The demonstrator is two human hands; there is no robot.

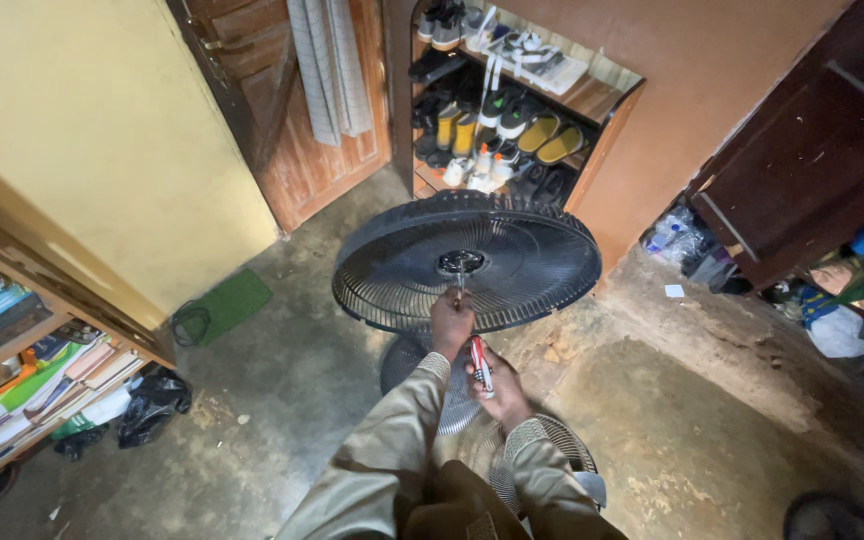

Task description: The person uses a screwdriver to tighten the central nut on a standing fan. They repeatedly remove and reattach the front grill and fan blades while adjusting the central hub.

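Note:
A black round fan grille faces up on a standing fan, its hub in the middle. My left hand reaches to the hub, its fingers closed on a thin metal shaft there. My right hand is just below and grips a screwdriver with a red and white handle. Under my arms lies a second wire grille on the fan's round base.
A shoe rack with several pairs stands in an alcove ahead. A wooden door is at the back left, a bookshelf at the left. Black plastic bags and a green mat lie on the concrete floor. Dark wooden furniture is at the right.

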